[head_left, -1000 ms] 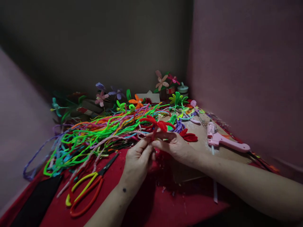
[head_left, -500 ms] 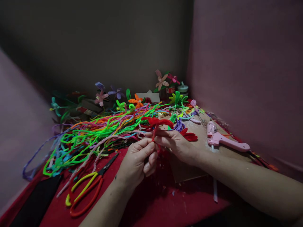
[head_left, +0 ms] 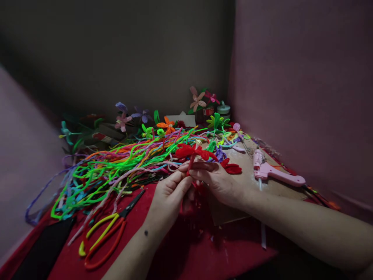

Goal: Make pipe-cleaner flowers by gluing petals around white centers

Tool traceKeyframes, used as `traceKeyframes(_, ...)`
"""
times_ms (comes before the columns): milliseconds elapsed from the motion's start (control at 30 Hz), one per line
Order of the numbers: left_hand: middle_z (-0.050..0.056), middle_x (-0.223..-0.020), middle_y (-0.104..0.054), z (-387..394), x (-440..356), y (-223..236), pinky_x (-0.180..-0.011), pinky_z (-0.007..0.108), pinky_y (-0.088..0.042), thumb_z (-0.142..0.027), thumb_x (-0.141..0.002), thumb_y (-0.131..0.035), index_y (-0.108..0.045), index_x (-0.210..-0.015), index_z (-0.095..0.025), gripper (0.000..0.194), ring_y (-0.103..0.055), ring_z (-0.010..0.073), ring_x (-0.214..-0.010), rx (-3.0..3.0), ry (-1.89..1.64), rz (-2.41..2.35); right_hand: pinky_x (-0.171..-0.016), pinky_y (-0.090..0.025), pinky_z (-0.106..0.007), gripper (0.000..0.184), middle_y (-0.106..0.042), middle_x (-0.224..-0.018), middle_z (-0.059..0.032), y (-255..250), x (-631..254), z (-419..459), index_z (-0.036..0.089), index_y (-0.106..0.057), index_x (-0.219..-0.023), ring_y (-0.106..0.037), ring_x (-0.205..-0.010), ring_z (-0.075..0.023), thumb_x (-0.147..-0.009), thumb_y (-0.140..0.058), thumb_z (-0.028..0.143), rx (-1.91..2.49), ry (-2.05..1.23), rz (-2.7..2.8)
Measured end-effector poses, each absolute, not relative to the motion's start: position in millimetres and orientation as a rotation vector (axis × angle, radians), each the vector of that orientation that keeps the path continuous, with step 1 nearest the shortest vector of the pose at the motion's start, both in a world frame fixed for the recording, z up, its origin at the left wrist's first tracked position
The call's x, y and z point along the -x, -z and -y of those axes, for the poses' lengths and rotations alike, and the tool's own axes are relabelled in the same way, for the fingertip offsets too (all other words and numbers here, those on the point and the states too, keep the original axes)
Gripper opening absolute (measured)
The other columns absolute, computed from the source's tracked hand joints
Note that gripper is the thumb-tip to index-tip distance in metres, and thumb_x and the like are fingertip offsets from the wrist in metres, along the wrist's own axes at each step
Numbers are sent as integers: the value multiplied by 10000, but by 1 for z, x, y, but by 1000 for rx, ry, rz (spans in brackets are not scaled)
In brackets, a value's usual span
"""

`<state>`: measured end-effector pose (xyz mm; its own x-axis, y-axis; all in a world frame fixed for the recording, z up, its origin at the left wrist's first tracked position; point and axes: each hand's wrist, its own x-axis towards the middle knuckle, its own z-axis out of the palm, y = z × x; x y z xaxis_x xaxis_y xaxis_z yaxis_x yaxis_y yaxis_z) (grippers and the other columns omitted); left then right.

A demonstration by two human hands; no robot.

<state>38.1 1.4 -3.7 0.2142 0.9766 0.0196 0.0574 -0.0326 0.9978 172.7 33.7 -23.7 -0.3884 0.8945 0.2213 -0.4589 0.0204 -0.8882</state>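
Head view: both hands are together above the middle of the red-covered table [head_left: 221, 260], clamped on one red pipe-cleaner flower [head_left: 190, 151]. The flower is off the table, its petals uppermost and spread to both sides; its stem [head_left: 191, 162] runs down between the fingertips. Left hand [head_left: 171, 190] pinches the stem low, thumb against forefinger; right hand [head_left: 215, 179] meets it from the other side, thumb and fingers at the stem. The lower end is hidden by the hands. A second red petal cluster [head_left: 231, 167] lies just beyond the right hand. Scissors [head_left: 110, 231] with one yellow and one red handle lie toward the near left corner, blades pointing to the far edge, beside a black strip [head_left: 46, 249]. A heap of multicoloured pipe cleaners [head_left: 125, 161] covers the left side. Near the right edge, a pink glue gun [head_left: 276, 174] rests on a brown board [head_left: 246, 155]. Finished-looking flowers, one orange [head_left: 166, 125], stand along the far edge.
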Motion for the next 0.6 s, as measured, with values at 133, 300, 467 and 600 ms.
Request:
traceKeyframes(133, -52, -549, -513, 0, -38, 13, -429, 172, -369, -263, -854, -497, -563, -945, -163, 151, -451, 68, -426, -1814, -1108, -1361, -806, -479, -293, 174, -706, -854, -9, 21, -171, -32, 208, -723, -833, -623, -801, -146, -708, -703, 327, 569, -1567, 1167)
traceKeyframes(300, -15, -649, -606, -1, -33, 25, -450, 177, -378, -199, -870, -456, -538, -1059, -149, 212, -529, 80, -457, -2276, -1200, -1480, -868, -466, -315, 180, -703, -896, -16, 22, -169, -33, 211, -719, -859, -620, -870, -158, -723, -688, 323, 559, -1555, 1186)
traceKeyframes(467, -46, -558, -549, -1, -31, 25, -424, 162, -349, -172, -873, -447, -565, -973, -162, 155, -478, 65, -404, -2305, -1223, -1437, -854, -465, -323, 198, -693, -896, -16, 25, -169, -34, 217, -713, -864, -614, -856, -160, -713, -694, 344, 556, -1573, 1191)
traceKeyframes(600, -44, -587, -560, -1, -32, 21, -446, 154, -366, -192, -885, -430, -559, -1030, -169, 196, -473, 59, -417, -2169, -1212, -1405, -747, -472, -285, 237, -686, -884, -25, 23, -170, -33, 201, -707, -869, -600, -786, -143, -701, -698, 368, 568, -1615, 1193)
